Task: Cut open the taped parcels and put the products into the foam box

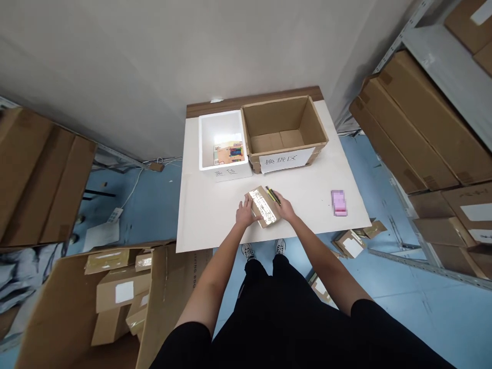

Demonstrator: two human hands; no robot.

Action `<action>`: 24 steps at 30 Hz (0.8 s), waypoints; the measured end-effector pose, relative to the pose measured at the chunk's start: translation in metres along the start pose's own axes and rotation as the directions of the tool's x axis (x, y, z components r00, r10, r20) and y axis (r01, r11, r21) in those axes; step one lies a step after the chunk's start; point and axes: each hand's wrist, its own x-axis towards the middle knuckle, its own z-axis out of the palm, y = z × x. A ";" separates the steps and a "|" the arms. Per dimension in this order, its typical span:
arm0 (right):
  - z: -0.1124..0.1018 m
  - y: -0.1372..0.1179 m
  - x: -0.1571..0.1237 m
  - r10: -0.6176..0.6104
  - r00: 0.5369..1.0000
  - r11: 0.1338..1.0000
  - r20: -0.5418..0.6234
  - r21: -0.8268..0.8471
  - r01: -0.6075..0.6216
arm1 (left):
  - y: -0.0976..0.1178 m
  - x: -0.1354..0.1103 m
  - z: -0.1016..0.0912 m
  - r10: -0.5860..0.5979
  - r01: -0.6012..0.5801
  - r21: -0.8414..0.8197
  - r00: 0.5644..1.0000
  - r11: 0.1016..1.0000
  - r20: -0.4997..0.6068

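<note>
A small cardboard parcel (263, 206) with a white label on top lies on the white table (215, 215) near its front edge. My left hand (244, 211) rests against the parcel's left side, fingers curled on it. My right hand (285, 206) holds the parcel's right side and also pinches a dark pen (272, 195) with a yellow-green stripe against it. Behind the parcel stand a white foam box (207, 148) with a colourful item inside and an open brown cardboard box (286, 128) with a paper label on its front.
A pink phone (339, 202) lies on the table's right part. A large open carton (96, 302) with several small parcels stands on the floor at my left. Shelves with big cartons (418, 128) stand at the right. Small boxes (351, 243) lie on the blue floor.
</note>
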 end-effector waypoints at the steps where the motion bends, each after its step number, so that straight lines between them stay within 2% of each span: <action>1: 0.007 -0.017 0.005 -0.045 0.999 0.999 0.015 -0.003 0.045 | 0.002 -0.001 0.001 -0.006 0.006 -0.013 1.000 1.000 -0.002; 3: 0.019 -0.044 0.013 -0.051 0.998 0.998 0.046 -0.031 0.053 | 0.005 -0.002 0.004 -0.004 0.004 -0.035 1.000 0.999 -0.011; 6: 0.029 -0.063 0.021 0.026 0.996 0.992 0.086 -0.129 -0.015 | 0.005 -0.001 0.007 0.010 -0.012 -0.056 1.000 0.998 -0.028; 13: 0.026 -0.080 0.018 0.146 0.982 0.922 0.123 -0.376 -0.090 | 0.003 0.002 0.012 0.016 -0.017 -0.073 1.000 0.997 -0.012; 17: 0.028 -0.094 0.014 0.219 0.966 0.852 0.137 -0.510 -0.120 | 0.003 0.001 0.012 0.024 -0.025 -0.087 1.000 0.996 -0.013; 24: 0.029 -0.110 0.016 0.286 0.945 0.775 0.158 -0.619 -0.131 | -0.001 0.000 0.010 0.067 -0.069 -0.135 0.998 0.988 -0.024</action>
